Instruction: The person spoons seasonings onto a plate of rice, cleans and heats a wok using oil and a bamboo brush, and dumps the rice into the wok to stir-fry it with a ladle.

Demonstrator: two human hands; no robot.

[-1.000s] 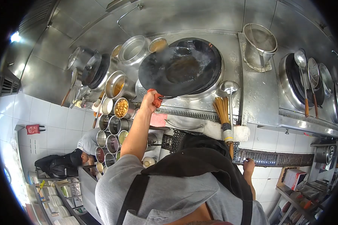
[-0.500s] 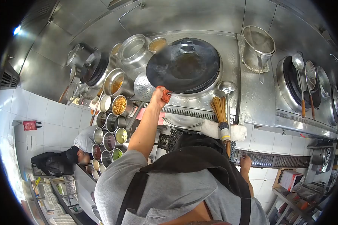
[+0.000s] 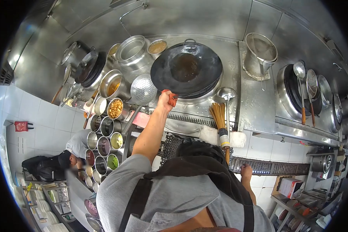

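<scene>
My left hand (image 3: 165, 100) is clamped round a cloth (image 3: 173, 101) at the near rim of the wok (image 3: 210, 70), over the stove (image 3: 231, 71), so if that grip slipped I might burn myself or slop the liquid (image 3: 185, 68); my right hand (image 3: 246, 170) hangs low, its fingers too unclear to tell.

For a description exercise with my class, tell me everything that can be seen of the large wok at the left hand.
The wok is wide, round and dark, apparently metal, with a loop handle on its far rim and a shiny, brownish patch at the bottom, perhaps liquid. It is over another dark, curved rim on the steel stove; its exact tilt is unclear. The left hand holds its near edge with a red cloth.
</scene>
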